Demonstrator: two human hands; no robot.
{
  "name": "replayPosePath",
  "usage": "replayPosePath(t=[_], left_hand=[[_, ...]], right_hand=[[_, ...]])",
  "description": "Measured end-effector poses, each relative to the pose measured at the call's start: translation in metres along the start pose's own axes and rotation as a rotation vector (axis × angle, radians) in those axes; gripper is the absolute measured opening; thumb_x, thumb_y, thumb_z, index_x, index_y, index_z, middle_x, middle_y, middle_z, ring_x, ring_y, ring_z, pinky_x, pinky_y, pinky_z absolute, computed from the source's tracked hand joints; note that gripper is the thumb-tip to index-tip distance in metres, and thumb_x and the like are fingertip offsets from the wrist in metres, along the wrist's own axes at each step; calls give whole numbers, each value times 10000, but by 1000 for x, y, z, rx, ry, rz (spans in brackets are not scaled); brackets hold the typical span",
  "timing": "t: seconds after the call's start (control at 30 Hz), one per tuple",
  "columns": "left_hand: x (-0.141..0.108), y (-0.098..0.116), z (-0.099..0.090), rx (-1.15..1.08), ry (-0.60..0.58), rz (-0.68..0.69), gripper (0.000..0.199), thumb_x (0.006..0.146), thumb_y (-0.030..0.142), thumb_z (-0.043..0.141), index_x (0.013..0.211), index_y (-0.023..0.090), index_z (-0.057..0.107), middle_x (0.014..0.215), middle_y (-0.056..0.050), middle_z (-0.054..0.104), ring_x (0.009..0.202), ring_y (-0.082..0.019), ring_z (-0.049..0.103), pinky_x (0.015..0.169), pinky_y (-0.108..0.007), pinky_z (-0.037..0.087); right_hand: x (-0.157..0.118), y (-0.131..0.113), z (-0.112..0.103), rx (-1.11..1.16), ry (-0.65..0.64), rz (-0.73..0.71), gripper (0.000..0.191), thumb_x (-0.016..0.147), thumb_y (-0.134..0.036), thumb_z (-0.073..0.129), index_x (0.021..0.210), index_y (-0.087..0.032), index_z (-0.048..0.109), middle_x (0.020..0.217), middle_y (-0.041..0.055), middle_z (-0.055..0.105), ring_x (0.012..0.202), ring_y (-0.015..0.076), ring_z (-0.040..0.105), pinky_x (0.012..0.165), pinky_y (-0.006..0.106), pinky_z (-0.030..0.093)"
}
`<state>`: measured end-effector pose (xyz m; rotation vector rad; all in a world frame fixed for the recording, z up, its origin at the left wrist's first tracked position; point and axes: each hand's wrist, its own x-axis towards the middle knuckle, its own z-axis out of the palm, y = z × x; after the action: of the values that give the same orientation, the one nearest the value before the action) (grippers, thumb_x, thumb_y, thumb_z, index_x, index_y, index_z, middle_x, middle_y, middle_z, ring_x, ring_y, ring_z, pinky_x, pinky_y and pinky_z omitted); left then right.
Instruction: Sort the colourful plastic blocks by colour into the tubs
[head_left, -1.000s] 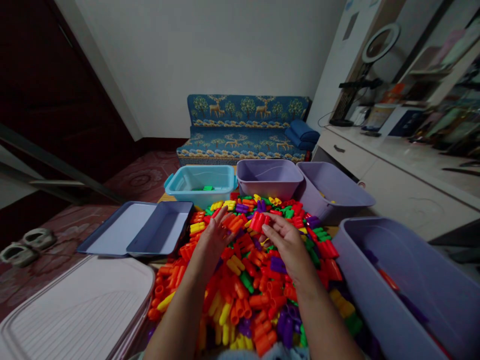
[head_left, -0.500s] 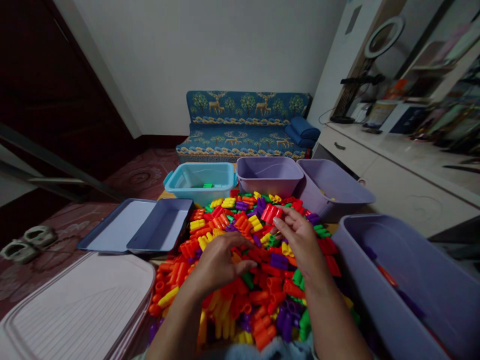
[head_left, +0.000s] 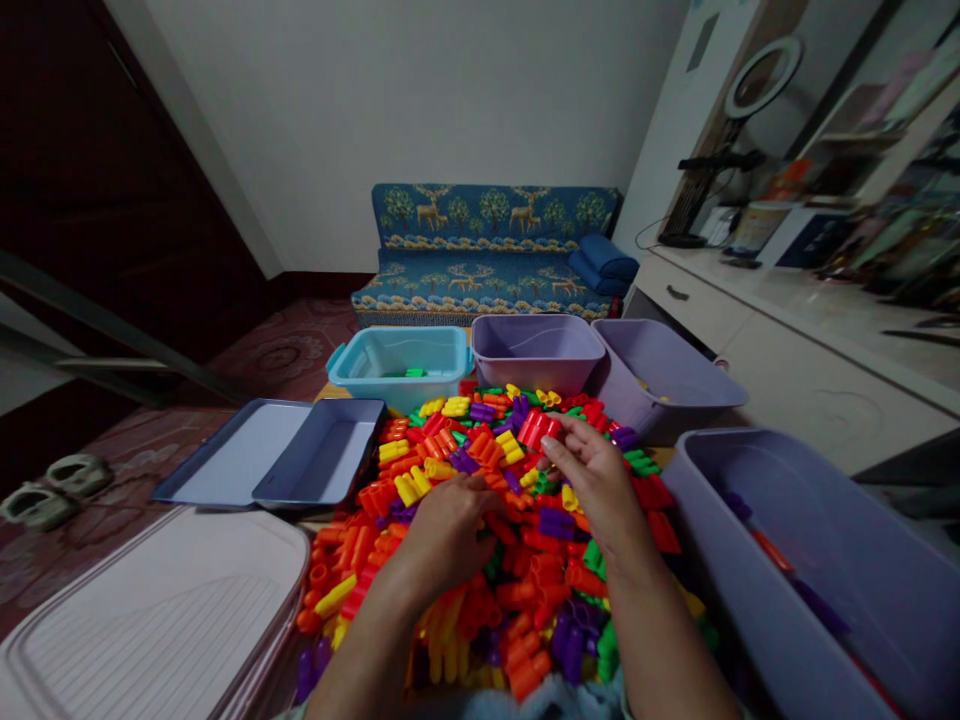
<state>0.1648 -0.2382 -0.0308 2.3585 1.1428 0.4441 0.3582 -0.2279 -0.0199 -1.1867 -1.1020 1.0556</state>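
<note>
A large heap of coloured plastic tube-shaped toy blocks [head_left: 525,590] in red, orange, yellow, green and purple covers the table in front of me. My right hand [head_left: 589,470] pinches a red toy block [head_left: 538,430] between thumb and fingers, just above the far right of the heap. Lower and to the left, my left hand [head_left: 454,530] reaches down into the orange blocks with curled fingers. Its fingertips are partly hidden among the pieces, so I cannot make out whether it grips one.
Behind the heap stand a light blue bin [head_left: 405,385] with a green piece inside and two purple bins [head_left: 538,375] [head_left: 675,400]. Another purple bin [head_left: 720,560] holds a few pieces at right. At left lie a dark blue tray [head_left: 322,490] and a pale lid [head_left: 172,610].
My left hand has lowered into the blocks, and its fingers have curled inward. The right hand keeps the red toy block in nearly the same place.
</note>
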Motion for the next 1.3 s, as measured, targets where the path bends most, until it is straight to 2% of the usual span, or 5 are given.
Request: replayPosePath(t=[0.17, 0.33, 0.57, 0.93, 1.3], left_hand=[[6, -4, 1, -228, 236, -94, 81, 730, 195, 635, 794, 177, 680, 794, -47, 659, 755, -184, 604, 678, -278, 431], [12, -15, 3, -1027, 497, -367, 217, 738, 334, 687, 808, 177, 554, 627, 29, 580, 537, -112, 569, 513, -204, 433], [12, -19, -3, -1675, 324, -416, 362, 811, 279, 580, 1146, 144, 568, 883, -77, 704, 737, -183, 707, 643, -276, 588], [8, -15, -11, -1892, 176, -349, 529, 874, 293, 515, 1365, 104, 458, 996, -100, 705, 950, -196, 679, 1014, -428, 469], [7, -13, -13, -1953, 106, -271, 684, 865, 548, 485, 1399, 127, 414, 1194, -182, 623, 1002, -269, 654, 928, -468, 484]], right_hand=[[-1, 1, 5, 15, -6, -3, 398, 774, -394, 681, 1101, -186, 593, 790, 18, 703, 603, 132, 628, 540, 226, 475], [-7, -1, 19, 75, -68, 27, 380, 763, -377, 691, 1064, -198, 544, 788, 9, 703, 598, 124, 625, 566, 232, 482], [-13, 7, 38, 111, -237, 95, 395, 753, -377, 699, 1055, -194, 520, 743, -7, 685, 567, 112, 599, 594, 247, 493], [-12, 13, 35, -146, -147, -67, 322, 836, -359, 619, 1122, -212, 619, 783, 22, 689, 682, 167, 651, 609, 267, 517], [-20, 7, 49, -413, -252, -304, 377, 735, -122, 696, 1094, -235, 683, 1097, 52, 618, 898, 172, 621, 771, 289, 526]])
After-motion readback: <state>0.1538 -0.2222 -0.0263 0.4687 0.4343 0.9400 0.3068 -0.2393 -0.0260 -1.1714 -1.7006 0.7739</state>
